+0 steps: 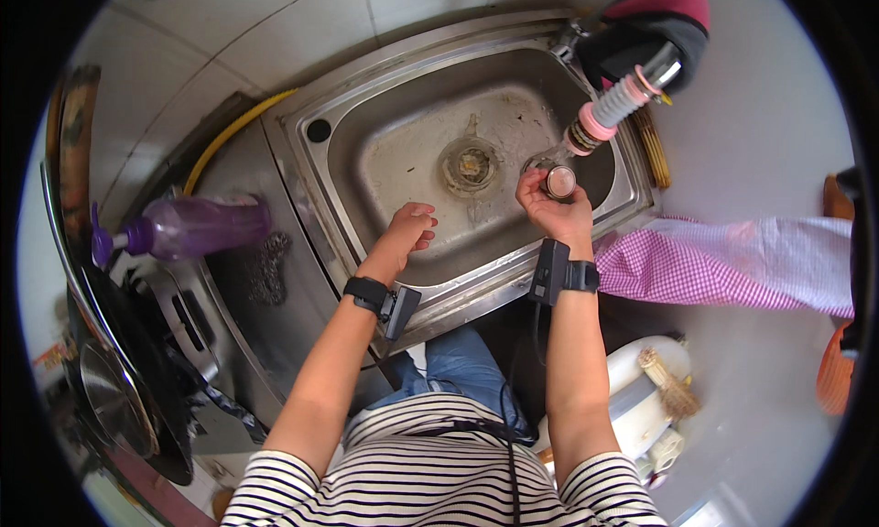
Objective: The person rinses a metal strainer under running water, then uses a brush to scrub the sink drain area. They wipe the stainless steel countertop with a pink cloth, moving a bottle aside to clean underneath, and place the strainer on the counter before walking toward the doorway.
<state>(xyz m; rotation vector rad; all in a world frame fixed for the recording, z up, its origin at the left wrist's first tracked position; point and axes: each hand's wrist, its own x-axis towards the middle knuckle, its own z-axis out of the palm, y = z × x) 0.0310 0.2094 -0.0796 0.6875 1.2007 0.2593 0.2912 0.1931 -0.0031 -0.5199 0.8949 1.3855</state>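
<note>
My right hand is wrapped around a small clear glass vessel with a round, pinkish end facing up at me. Just beyond it hangs the mouth of a faucet extension, pink and grey with a ribbed hose. My left hand hovers over the near left of the stainless steel sink, fingers loosely bent, with nothing visible in it. In the basin floor sits the drain strainer, with yellowish scraps in it. Wet patches shine around the drain.
Left of the basin, a purple pump bottle lies on its side near a steel wool scourer. A yellow hose runs along the wall. A checkered cloth hangs at right, above a brush. Pans stand at far left.
</note>
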